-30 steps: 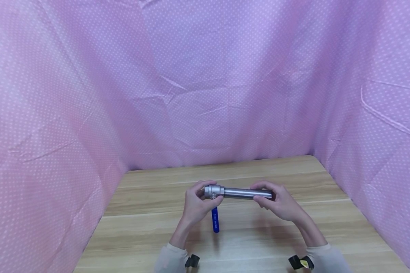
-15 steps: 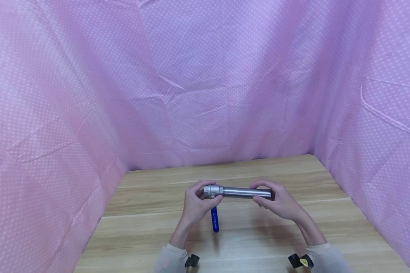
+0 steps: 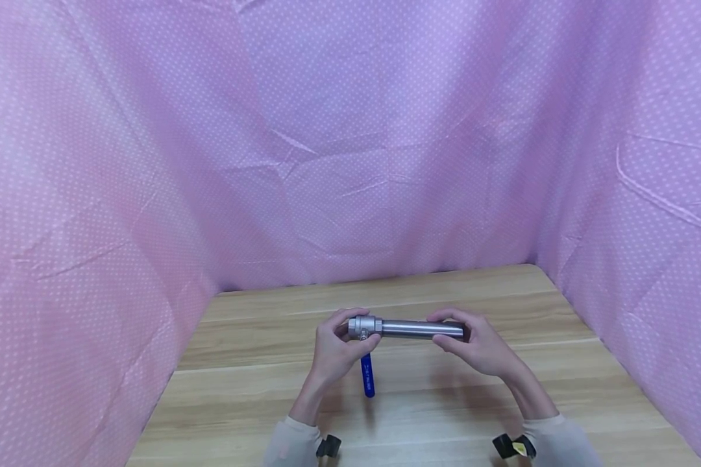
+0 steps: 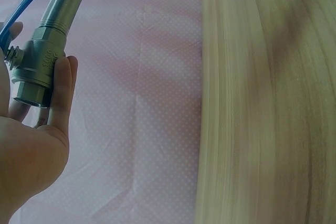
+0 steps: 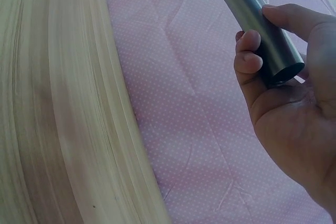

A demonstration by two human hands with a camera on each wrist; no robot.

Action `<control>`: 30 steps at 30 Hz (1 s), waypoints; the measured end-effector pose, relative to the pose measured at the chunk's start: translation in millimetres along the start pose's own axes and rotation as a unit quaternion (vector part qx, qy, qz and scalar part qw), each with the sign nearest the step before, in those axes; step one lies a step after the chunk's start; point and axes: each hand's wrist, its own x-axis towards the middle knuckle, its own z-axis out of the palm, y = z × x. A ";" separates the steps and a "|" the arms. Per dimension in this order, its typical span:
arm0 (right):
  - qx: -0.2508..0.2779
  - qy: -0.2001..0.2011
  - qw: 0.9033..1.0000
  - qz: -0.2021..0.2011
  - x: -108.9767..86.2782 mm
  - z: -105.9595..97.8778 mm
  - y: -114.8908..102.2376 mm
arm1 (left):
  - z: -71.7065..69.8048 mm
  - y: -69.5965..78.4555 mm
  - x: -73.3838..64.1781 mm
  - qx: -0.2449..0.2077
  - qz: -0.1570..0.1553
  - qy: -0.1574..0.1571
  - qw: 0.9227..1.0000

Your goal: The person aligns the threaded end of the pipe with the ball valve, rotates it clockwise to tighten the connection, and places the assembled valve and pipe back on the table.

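"What are the hands holding?"

"The left hand [image 3: 335, 353] curls round a metal valve [image 3: 366, 326]. The right hand [image 3: 483, 349] grips a shiny pipe [image 3: 411, 329] by its far end."

"Where are they?"

"Up over the wooden table [image 3: 269, 324]. The pipe's other end meets the valve. The valve's blue handle [image 3: 368, 377] points toward the person."

"What's in the pipe?"

"Its open end looks dark. I can't tell."

"What's behind?"

"Pink dotted cloth [image 3: 350, 143], on both sides too."

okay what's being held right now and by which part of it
A metal valve joined to a pipe: the left hand holds the valve, the right hand the pipe near its far end.
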 end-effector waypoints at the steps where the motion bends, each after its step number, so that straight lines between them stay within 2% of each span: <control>1: -0.003 0.001 1.000 0.003 -0.1 -0.1 0.1 | 0.0 0.2 -0.1 0.000 0.000 0.000 1.000; 7: -0.014 -0.001 1.000 0.007 -0.1 -0.1 0.7 | 0.0 1.8 -0.8 -0.004 0.000 0.001 1.000; 17: 0.014 -0.012 1.000 0.018 1.0 0.7 -1.4 | -0.4 2.0 -0.2 -0.012 -0.004 0.001 1.000; 30: 0.003 0.004 1.000 0.020 -0.2 1.8 -0.2 | -0.6 1.5 -0.3 -0.007 0.009 -0.002 1.000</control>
